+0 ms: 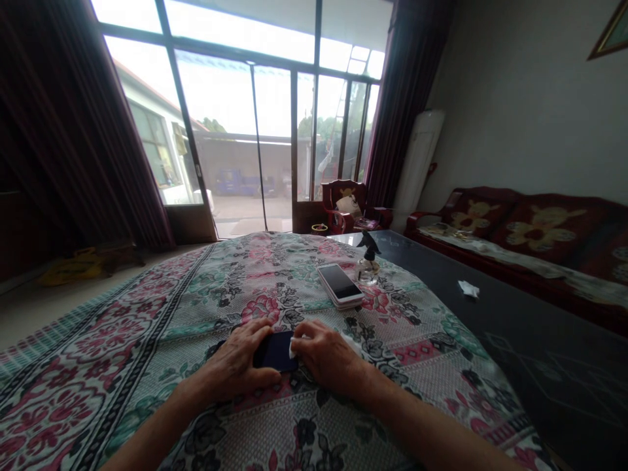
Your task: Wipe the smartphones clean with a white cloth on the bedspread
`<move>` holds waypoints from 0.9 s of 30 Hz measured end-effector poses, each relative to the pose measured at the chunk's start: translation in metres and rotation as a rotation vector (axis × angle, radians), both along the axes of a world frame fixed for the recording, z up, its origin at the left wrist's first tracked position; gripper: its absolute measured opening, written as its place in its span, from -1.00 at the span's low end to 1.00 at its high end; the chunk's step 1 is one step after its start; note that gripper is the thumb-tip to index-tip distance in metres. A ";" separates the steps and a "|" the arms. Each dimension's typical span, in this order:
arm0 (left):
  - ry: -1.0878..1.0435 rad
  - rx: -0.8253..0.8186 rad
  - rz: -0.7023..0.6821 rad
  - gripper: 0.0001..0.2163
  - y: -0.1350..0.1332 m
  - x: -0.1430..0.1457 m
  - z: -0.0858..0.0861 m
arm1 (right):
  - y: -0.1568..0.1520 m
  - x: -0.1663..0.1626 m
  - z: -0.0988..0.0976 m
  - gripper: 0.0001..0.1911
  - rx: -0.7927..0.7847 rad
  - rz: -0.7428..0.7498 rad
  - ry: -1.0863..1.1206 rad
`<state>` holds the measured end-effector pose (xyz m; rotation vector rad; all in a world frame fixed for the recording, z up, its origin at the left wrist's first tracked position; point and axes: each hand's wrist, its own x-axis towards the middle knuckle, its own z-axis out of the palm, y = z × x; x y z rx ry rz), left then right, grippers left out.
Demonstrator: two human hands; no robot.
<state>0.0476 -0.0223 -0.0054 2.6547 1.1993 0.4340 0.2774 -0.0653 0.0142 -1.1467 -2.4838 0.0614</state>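
A dark flat phone (275, 351) lies on the flowered cloth (147, 340) in front of me. My left hand (238, 363) curls around its left end, thumb under and fingers over the top edge. My right hand (326, 356) is closed on a small white cloth (294, 347) and presses it against the phone's right end. Further back on the cloth sits a stack of phones (340, 285) with a pale-edged one on top, screen up. Behind the stack stands a small clear spray bottle (367, 261) with a black trigger head.
The flowered cloth covers the left part of a dark glass table (540, 340); a crumpled white scrap (468, 288) lies on the bare glass. A red sofa (530, 242) runs along the right wall. A red chair (346, 206) and glass doors stand beyond.
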 end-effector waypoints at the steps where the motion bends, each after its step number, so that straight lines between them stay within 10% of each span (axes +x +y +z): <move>1: 0.001 -0.001 0.002 -0.37 0.000 0.000 0.000 | -0.001 0.000 0.001 -0.80 -0.007 0.006 -0.002; 27: 0.002 -0.002 -0.001 -0.37 0.000 0.000 0.000 | 0.001 -0.004 -0.002 -0.79 -0.002 -0.035 -0.005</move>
